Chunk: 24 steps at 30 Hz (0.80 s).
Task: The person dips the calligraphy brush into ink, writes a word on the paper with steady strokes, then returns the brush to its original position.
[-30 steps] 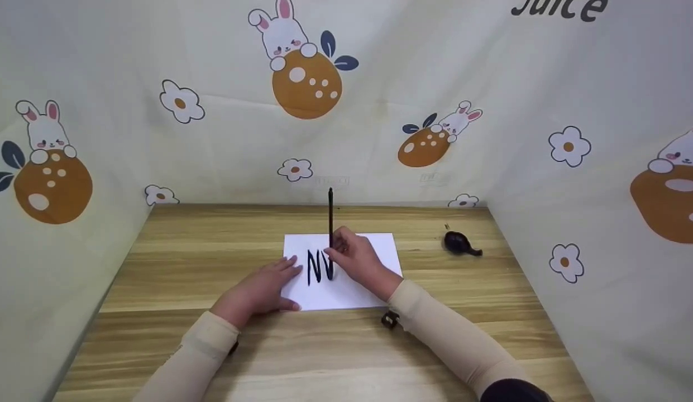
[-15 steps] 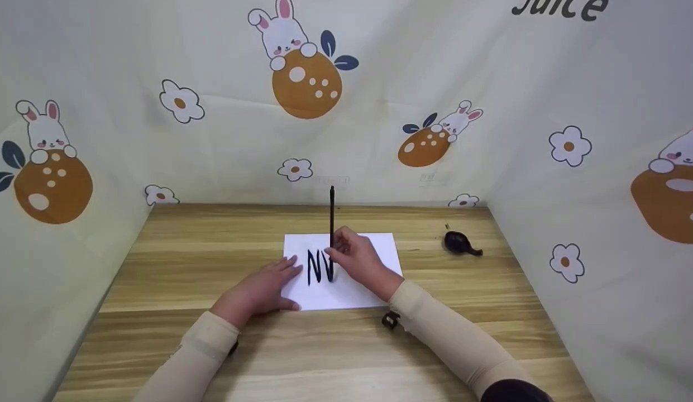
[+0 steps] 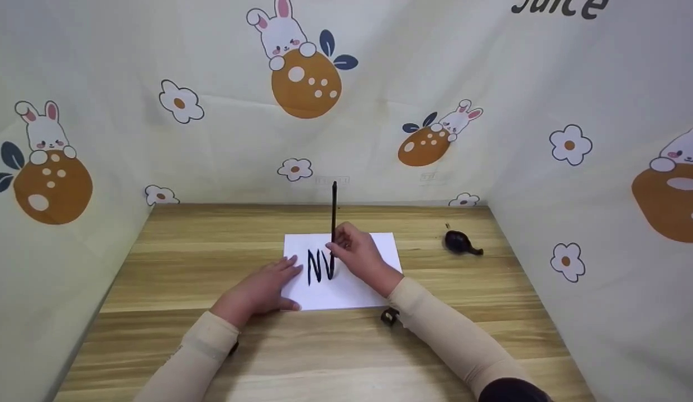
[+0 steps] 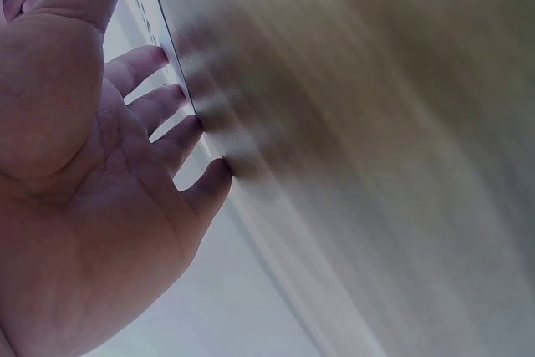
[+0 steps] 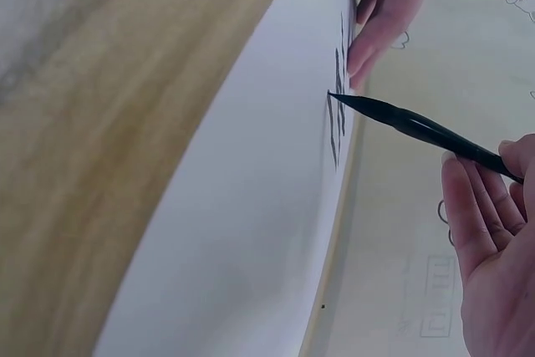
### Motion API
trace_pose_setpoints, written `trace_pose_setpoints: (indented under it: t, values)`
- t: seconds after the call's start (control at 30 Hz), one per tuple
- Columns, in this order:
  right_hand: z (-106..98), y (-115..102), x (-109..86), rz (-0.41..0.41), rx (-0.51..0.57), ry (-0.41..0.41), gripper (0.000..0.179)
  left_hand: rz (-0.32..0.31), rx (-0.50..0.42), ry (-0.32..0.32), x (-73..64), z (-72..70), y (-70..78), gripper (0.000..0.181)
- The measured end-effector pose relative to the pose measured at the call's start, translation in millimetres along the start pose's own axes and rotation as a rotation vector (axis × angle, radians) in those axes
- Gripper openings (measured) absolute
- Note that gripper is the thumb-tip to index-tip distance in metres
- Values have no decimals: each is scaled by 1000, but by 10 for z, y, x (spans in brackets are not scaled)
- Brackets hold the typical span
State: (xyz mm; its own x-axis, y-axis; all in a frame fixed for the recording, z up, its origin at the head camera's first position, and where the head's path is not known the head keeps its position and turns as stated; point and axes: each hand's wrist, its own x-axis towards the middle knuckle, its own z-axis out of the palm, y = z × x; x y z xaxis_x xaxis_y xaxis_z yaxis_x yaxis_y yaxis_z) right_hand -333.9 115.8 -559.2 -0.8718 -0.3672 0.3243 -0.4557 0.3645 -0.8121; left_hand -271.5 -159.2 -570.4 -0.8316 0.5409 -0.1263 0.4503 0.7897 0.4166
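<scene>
A white sheet of paper [image 3: 352, 293] lies on the wooden table, bearing black brushed strokes [image 3: 314, 267] that look like an N and a V. The right hand [image 3: 360, 257] pinches a black writing brush [image 3: 334, 209] between thumb and fingers, its handle standing nearly upright. In the right wrist view, the pointed brush tip [image 5: 343, 99] meets the paper at the end of a stroke. The left hand [image 3: 262, 287] rests flat at the paper's left edge, fingers spread. The left wrist view has its palm side, with the fingertips [image 4: 219, 169] down at the surface.
On the table's right side lies a black, rounded object [image 3: 458, 242] with a narrow bent end. A printed cloth [image 3: 223, 145] with rabbits, oranges and flowers encloses the table [image 3: 184, 251] at the back and sides.
The right hand and the brush have shifted slightly away from the body and a little to the right. The left hand and the paper have stayed put.
</scene>
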Motion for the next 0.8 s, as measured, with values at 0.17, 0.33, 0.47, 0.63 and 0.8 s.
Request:
trace_pose_setpoints:
  t: [0.17,0.33,0.47,0.63,0.8]
  values:
    - [3,46,43,17,-19,13,14,-2,1,-2,-5,-13,6,97]
    - [1,104,97,26,-48,43,14,-10,-2,-6,-6,-15,2,97]
    - [-6,143,150,28,-31,61,13,-16,-9,-6,-10,-15,6,98]
    - [-26,172,224,41,-19,73,10,-21,-16,-15,-15,-16,18,97]
    - [-50,218,302,62,-7,85,11,-24,-6,-23,-14,-14,16,98]
